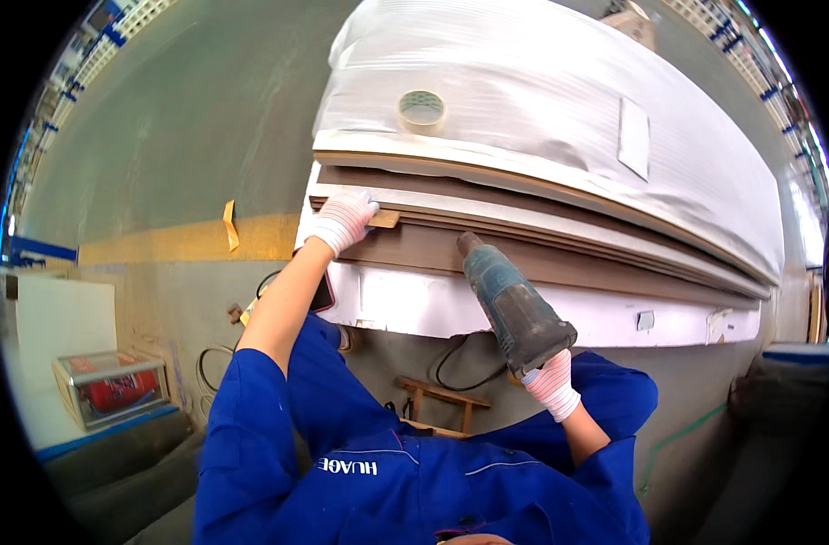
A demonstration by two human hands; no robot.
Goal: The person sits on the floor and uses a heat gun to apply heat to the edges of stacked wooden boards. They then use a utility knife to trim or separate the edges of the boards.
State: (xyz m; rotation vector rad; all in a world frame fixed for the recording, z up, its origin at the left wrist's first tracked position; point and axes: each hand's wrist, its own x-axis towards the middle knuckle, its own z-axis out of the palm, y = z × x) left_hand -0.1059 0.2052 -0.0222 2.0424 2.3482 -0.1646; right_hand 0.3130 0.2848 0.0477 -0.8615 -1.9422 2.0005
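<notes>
My right hand (pixel 553 385), in a striped white glove, is closed round the handle of a blue and dark grey heat gun (pixel 510 295). Its metal nozzle (pixel 469 242) points at the edge of the stacked brown boards (pixel 523 250). My left hand (pixel 343 222), gloved the same way, rests at the boards' left end, its fingers closed on a small tan flat piece (pixel 385 220). That piece lies against the board edges; I cannot make out what it is.
A tape roll (pixel 421 110) and a white rectangular piece (pixel 633 139) lie on the film-wrapped stack (pixel 541 54). A wooden stool (pixel 441 400) and a cable (pixel 455 363) are below. At the left, a box holds a red fire extinguisher (pixel 124 391). A dark phone-like object (pixel 322 295) sits by my left forearm.
</notes>
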